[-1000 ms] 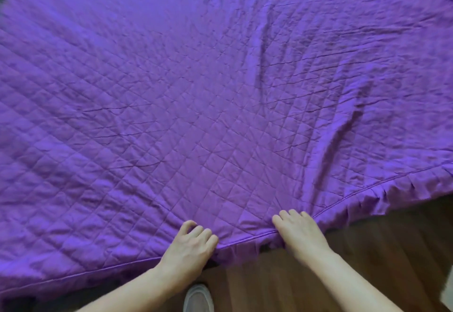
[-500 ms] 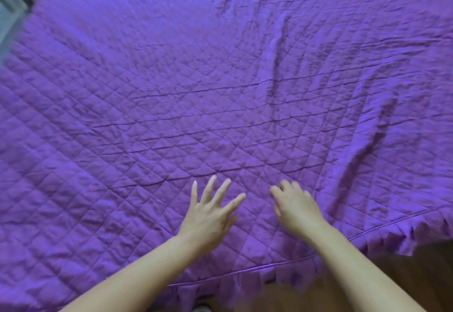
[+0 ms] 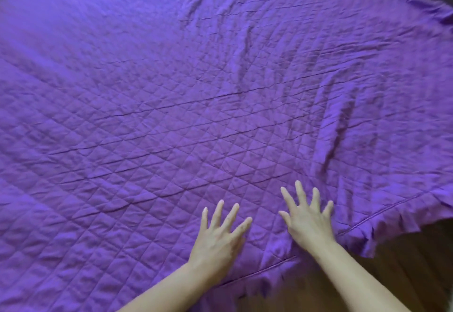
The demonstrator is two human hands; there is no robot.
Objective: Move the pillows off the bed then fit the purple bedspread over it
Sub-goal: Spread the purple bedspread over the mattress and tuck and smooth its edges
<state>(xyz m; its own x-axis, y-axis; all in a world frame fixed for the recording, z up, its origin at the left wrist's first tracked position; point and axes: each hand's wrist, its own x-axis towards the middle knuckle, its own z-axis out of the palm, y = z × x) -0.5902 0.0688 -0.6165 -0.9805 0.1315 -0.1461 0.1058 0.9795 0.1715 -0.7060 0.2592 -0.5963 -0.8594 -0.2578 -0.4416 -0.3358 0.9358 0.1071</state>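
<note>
The quilted purple bedspread (image 3: 196, 115) is laid flat across the bed, creased toward its far right, its ruffled edge (image 3: 397, 216) hanging over the wooden floor (image 3: 404, 275). Near that edge the left hand (image 3: 220, 238) and right hand (image 3: 308, 221) are pressed palm-down on the bedspread, fingers spread

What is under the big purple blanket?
Nothing underneath shows: the purple bedspread covers it all. On top, the left hand and right hand rest with fingers spread near its ruffled edge, and wooden floor shows beyond that edge.
</note>
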